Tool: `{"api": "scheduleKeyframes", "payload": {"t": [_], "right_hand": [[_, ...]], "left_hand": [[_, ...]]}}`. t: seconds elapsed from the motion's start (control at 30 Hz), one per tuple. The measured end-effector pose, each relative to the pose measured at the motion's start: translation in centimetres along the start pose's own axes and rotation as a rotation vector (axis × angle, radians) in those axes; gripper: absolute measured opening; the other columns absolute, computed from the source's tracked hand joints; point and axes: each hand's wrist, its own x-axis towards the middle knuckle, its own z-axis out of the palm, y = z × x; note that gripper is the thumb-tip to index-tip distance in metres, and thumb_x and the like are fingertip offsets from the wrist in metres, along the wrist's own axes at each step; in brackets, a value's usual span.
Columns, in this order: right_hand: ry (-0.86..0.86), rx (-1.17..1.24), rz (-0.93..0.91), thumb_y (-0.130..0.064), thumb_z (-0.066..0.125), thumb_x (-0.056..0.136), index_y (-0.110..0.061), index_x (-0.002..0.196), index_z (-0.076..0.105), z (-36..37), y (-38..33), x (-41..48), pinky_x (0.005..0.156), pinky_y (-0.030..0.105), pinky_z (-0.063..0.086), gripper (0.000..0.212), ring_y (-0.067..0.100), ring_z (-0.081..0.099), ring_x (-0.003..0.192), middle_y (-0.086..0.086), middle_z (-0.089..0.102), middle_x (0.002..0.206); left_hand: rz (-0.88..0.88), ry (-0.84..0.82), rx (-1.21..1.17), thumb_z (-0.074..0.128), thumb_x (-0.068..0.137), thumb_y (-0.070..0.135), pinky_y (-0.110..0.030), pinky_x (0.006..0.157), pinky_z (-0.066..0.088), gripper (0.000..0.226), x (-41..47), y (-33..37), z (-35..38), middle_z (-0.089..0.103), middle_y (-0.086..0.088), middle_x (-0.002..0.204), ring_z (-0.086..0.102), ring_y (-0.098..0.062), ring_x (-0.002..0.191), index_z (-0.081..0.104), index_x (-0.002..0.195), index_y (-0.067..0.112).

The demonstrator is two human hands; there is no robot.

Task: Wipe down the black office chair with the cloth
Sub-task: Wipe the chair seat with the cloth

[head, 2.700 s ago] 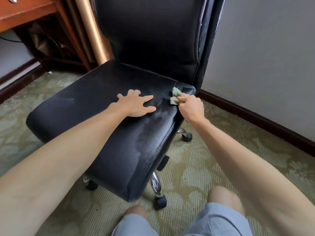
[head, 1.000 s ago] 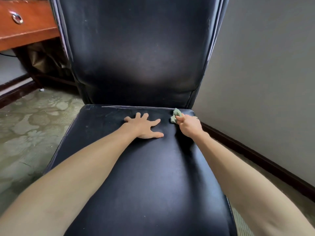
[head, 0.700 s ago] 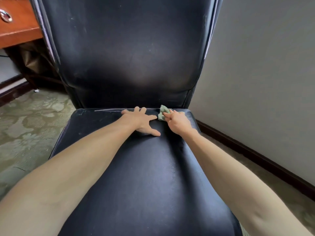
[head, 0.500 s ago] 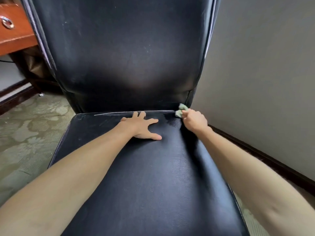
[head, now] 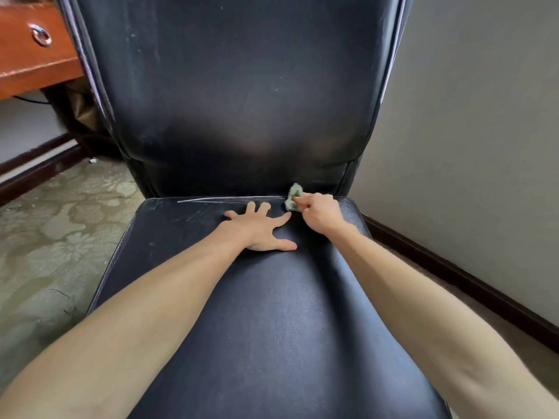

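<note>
In the head view, your right hand [head: 320,213] pinches the small green cloth [head: 294,196] in a tight wad at the far right of the black office chair [head: 272,328], where the seat meets the backrest [head: 242,101]. Your left hand [head: 260,228] lies flat on the seat just beside it, fingers spread and grasping nothing. The likeliest slip is the cloth itself. Bunched that small, it touches little of the surface, and a hard push into the crease could drag it out of your pinch and down the gap behind the seat. I would also expect the chair to turn or shift if you lift the bracing palm while pressing sideways. Pale streaks and specks show along the far left edge of the seat and across the backrest, so stopping at this corner would leave them. The upholstery looks smooth and slightly glossy, so the cloth should glide easily. Patterned green carpet [head: 54,237] lies to the left. A wooden desk drawer [head: 30,62] with a metal ring pull [head: 40,34] sits at the far left. On the right, a grey wall [head: 484,116] with a dark baseboard [head: 453,276] stands near the chair.
</note>
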Motion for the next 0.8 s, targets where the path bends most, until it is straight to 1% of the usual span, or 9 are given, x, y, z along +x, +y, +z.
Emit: {"api": "scheduleKeyframes", "payload": {"t": [0.1,0.2,0.27,0.3,0.37,0.43,0.6,0.67,0.8], "right_hand": [[-0.041,0.003,0.010,-0.018,0.043,0.096,-0.029,0.133,0.056,0.1,-0.2,0.0,0.105,0.037,0.041,0.041,0.031,0.048,0.126,0.002,0.055,0.138],[0.014,-0.107,0.035,-0.017,0.042,0.094,-0.023,0.131,0.057,-1.1,2.3,-0.8,0.098,0.038,0.045,0.040,0.035,0.052,0.119,0.008,0.059,0.131],[0.041,-0.121,0.027,-0.022,0.041,0.096,-0.020,0.129,0.055,-1.4,4.1,-1.2,0.095,0.039,0.044,0.035,0.034,0.050,0.120,0.006,0.056,0.132],[0.030,-0.128,0.010,-0.025,0.039,0.098,-0.020,0.130,0.052,-1.3,4.6,-1.3,0.097,0.041,0.043,0.035,0.033,0.046,0.124,0.006,0.051,0.135],[-0.024,-0.158,-0.023,-0.027,0.033,0.101,-0.019,0.140,0.042,-0.9,4.8,-1.4,0.108,0.045,0.033,0.041,0.031,0.031,0.136,0.009,0.035,0.148],[-0.064,-0.181,-0.056,-0.026,0.029,0.103,-0.018,0.147,0.033,-0.6,4.3,-1.5,0.116,0.044,0.021,0.045,0.032,0.020,0.142,0.010,0.022,0.156],[-0.156,-0.093,-0.071,-0.029,0.025,0.105,-0.020,0.151,0.025,-0.4,2.3,-1.6,0.120,0.040,0.007,0.047,0.028,0.005,0.148,0.005,0.008,0.161],[-0.152,-0.076,-0.074,-0.027,0.026,0.105,-0.018,0.151,0.026,-0.5,2.2,-1.8,0.120,0.039,0.007,0.047,0.027,0.007,0.148,0.006,0.010,0.161],[-0.080,-0.097,-0.047,-0.014,0.033,0.098,-0.010,0.141,0.041,-1.6,3.5,-2.1,0.109,0.036,0.025,0.044,0.029,0.029,0.137,0.012,0.035,0.148]], "left_hand": [[-0.006,0.005,-0.002,0.033,0.080,0.085,-0.074,0.106,0.016,0.085,-0.2,0.1,0.0,0.001,-0.005,0.163,0.000,-0.036,0.147,-0.001,0.150,0.052],[-0.007,0.007,-0.017,0.034,0.080,0.085,-0.073,0.107,0.015,0.085,-0.2,0.1,0.0,0.000,-0.004,0.163,0.000,-0.036,0.148,0.000,0.150,0.053],[-0.001,0.007,-0.024,0.034,0.080,0.085,-0.074,0.108,0.013,0.085,-0.1,0.1,0.1,-0.001,-0.003,0.163,-0.001,-0.036,0.148,0.000,0.150,0.052],[0.001,0.007,-0.020,0.034,0.080,0.086,-0.074,0.108,0.012,0.085,-0.1,0.1,0.1,-0.002,-0.003,0.163,-0.002,-0.036,0.148,0.000,0.150,0.052],[0.010,0.004,-0.013,0.033,0.079,0.086,-0.074,0.107,0.012,0.085,0.1,0.0,0.2,-0.002,-0.003,0.163,-0.002,-0.036,0.148,-0.001,0.150,0.052],[0.013,0.002,-0.012,0.033,0.080,0.086,-0.075,0.107,0.012,0.085,0.2,0.0,0.3,-0.003,-0.002,0.163,-0.003,-0.036,0.148,-0.001,0.150,0.052],[0.006,-0.011,-0.004,0.032,0.079,0.086,-0.075,0.107,0.013,0.086,0.1,-0.1,-0.1,-0.002,-0.002,0.163,-0.002,-0.035,0.148,-0.002,0.150,0.052],[0.005,-0.014,-0.008,0.033,0.080,0.086,-0.074,0.107,0.014,0.085,0.0,0.0,-0.2,-0.001,-0.002,0.163,-0.001,-0.035,0.148,-0.001,0.150,0.052],[-0.001,-0.025,-0.022,0.035,0.080,0.085,-0.072,0.108,0.016,0.085,-0.3,0.1,-0.6,0.000,-0.003,0.163,-0.001,-0.035,0.148,0.001,0.150,0.052]]}}
